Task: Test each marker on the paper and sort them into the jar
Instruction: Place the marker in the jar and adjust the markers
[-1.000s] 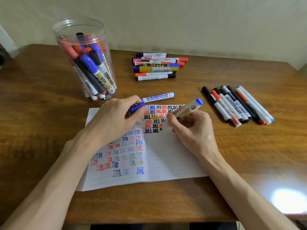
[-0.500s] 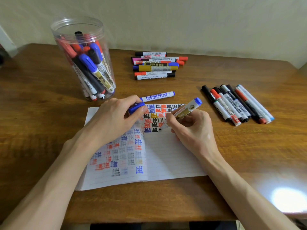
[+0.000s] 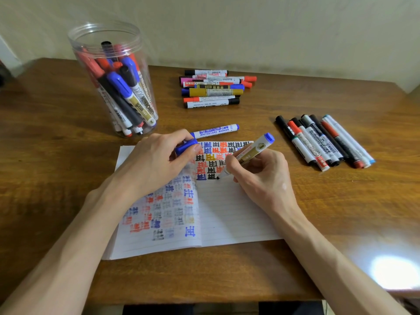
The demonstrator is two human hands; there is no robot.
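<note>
Wooden table (image 3: 56, 178), lined notebook (image 3: 227, 214). Right hand (image 3: 261, 178) grips gold-barrelled marker (image 3: 251, 152), tip on page; left hand (image 3: 152, 164) pinches blue cap (image 3: 185, 147). Jar (image 3: 113, 87) behind notebook's left corner, whiteboard marker (image 3: 214, 131) at top edge, marker pile (image 3: 213, 90) behind, marker row (image 3: 325, 142) right.

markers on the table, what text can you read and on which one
"WHITEBOARD MARKER": blue-capped white marker lying above the lined paper.
"WHITEBOARD": black-capped white marker inside the clear plastic jar.
Other marker labels: too small or blurred to read surely.
</note>
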